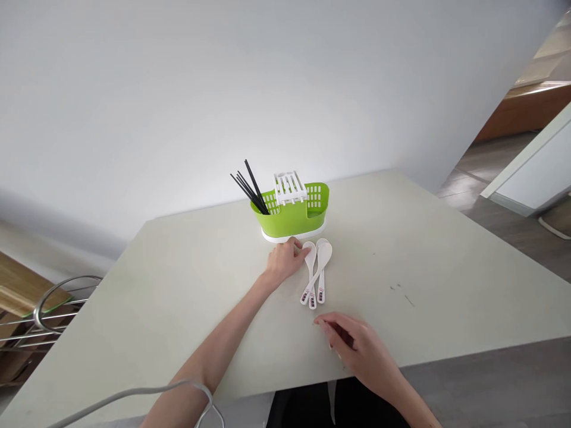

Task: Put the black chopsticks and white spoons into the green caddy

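Observation:
Three white spoons lie together on the table, their bowls toward the basket and their printed handle ends toward me. The left spoon (310, 261) and the right spoon (321, 279) lie under a slanting spoon (325, 254) that crosses over them. My left hand (284, 260) rests at the bowl of the left spoon, thumb on its rim and fingers closed around that edge. Just below the handles, my right hand (357, 345) is curled with thumb and forefinger close together, holding nothing visible. Behind my left hand stands a green basket (288, 221) with a white base.
Several black chopsticks (254, 193) lean in the basket's left compartment. A white slatted rack (291, 188) sits over its middle. The pale table (200, 255) meets a wall behind. A grey cable (134, 392) crosses my left forearm, and a wire rack (44, 315) stands at left.

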Available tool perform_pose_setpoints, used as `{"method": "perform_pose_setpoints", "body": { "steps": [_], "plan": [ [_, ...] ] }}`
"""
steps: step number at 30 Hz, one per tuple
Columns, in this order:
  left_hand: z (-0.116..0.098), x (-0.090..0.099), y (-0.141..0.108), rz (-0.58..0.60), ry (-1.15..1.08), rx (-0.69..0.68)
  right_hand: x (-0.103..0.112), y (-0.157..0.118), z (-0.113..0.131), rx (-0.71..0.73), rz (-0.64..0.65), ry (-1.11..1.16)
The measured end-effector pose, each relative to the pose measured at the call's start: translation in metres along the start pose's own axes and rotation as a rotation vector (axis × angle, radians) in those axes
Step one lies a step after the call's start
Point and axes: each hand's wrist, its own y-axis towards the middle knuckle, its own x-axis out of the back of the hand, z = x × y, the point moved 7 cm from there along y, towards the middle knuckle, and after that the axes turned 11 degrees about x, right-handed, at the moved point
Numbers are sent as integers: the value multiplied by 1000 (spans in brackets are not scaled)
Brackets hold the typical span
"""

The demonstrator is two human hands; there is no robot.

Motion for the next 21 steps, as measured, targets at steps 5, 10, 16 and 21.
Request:
{"method": "perform_pose_setpoints", "body": {
  "steps": [5,10,16,21],
  "plan": [
    [-19,11,-16,-129,58,-85,0,0,2,14,-4,-11],
    [-46,-2,-27,-62,178,-169,1,1,4,24,-13,-3],
    [-60,-22,-24,4,305,-150,2,2,5,26,-17,8],
    [-68,-30,-22,35,371,-214,3,1,6,32,-22,5]
  ]
}}
